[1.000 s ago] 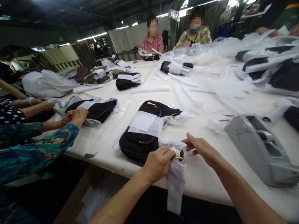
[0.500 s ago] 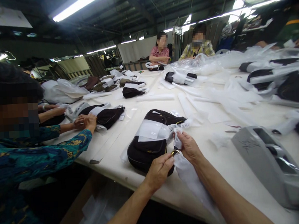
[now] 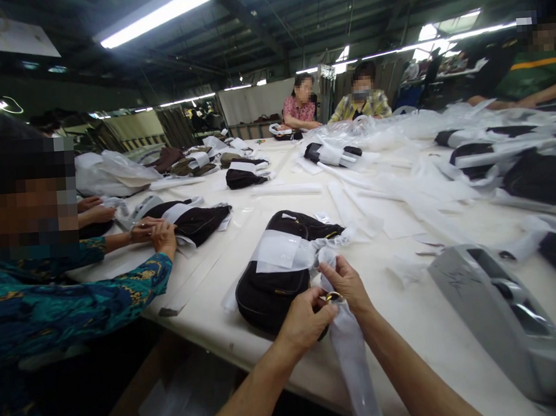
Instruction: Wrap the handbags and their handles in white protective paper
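A black bag (image 3: 267, 296) with a white paper band (image 3: 277, 251) round its middle lies on the table in front of me. Off its right side runs a strap wrapped in thin white wrapping (image 3: 355, 347), which hangs over the table's near edge. A gold-coloured ring (image 3: 334, 297) sits on this strap. My left hand (image 3: 302, 319) is closed, its thumb and fingers pinching at the ring. Just above, my right hand (image 3: 347, 283) pinches the wrapped strap between thumb and fingers. Part of the strap is hidden by my fingers.
A grey tape dispenser (image 3: 492, 320) stands at the right. On my left a co-worker's hands (image 3: 159, 234) work on another black bag (image 3: 203, 224). Further bags and crumpled white wrapping (image 3: 427, 180) spread across the white table (image 3: 205, 325). Other people sit at the far side.
My left hand and the ring have shifted slightly right and down. My right hand has moved slightly lower along the strap. The hanging wrapping is now straighter, and the view has shifted slightly.
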Demonstrator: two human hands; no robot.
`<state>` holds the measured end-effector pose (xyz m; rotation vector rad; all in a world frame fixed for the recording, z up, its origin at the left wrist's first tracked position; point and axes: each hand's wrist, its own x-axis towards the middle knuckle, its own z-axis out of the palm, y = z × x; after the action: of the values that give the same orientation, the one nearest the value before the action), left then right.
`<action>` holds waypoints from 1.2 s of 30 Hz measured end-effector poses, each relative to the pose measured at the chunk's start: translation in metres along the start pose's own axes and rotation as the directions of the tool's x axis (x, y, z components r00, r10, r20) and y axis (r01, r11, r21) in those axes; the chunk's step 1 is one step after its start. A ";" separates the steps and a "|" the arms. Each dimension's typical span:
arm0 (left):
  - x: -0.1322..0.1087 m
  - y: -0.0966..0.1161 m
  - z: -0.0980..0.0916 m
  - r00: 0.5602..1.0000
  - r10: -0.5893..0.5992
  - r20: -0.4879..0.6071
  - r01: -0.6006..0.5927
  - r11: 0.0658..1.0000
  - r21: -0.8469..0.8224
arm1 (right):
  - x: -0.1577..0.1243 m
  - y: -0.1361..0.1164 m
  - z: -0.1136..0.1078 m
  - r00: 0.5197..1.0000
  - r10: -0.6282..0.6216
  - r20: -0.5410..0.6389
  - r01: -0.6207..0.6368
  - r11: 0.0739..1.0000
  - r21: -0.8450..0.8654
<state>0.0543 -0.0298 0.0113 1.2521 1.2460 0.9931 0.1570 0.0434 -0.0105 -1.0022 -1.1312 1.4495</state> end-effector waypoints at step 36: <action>0.002 -0.004 0.006 0.996 -0.075 -0.046 0.039 0.845 -0.534 | -0.074 -0.002 -0.010 0.964 0.257 0.066 -0.265 0.910 0.319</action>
<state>0.0605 -0.0287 0.0065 0.7446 0.9506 1.2391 0.1789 -0.0283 -0.0089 -0.9268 -0.7555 1.7977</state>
